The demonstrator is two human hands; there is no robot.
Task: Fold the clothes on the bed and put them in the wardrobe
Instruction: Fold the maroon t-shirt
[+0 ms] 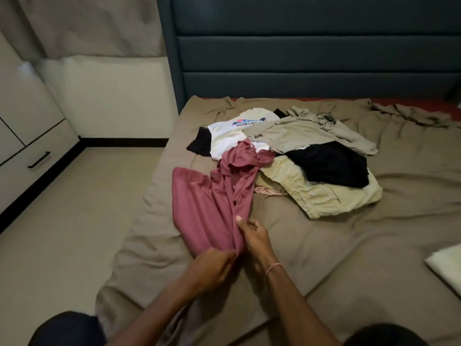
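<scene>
Both hands are on the pink garment (207, 203), spread near the bed's (349, 245) front edge. The left hand (214, 268) has its fingers curled round the lower end, and the right hand (254, 236) pinches a fold (the clothes pile (299, 136) lies just behind).

The shirt (199, 203) in the left hand (212, 268) and right hand (254, 236) is thin, smooth cloth, faintly shiny. The sheet (324, 245) under them is matt, creased cloth. Beyond, the headboard (311, 51) looks leathery; leftward, the wardrobe (30, 101) is glossy.
</scene>
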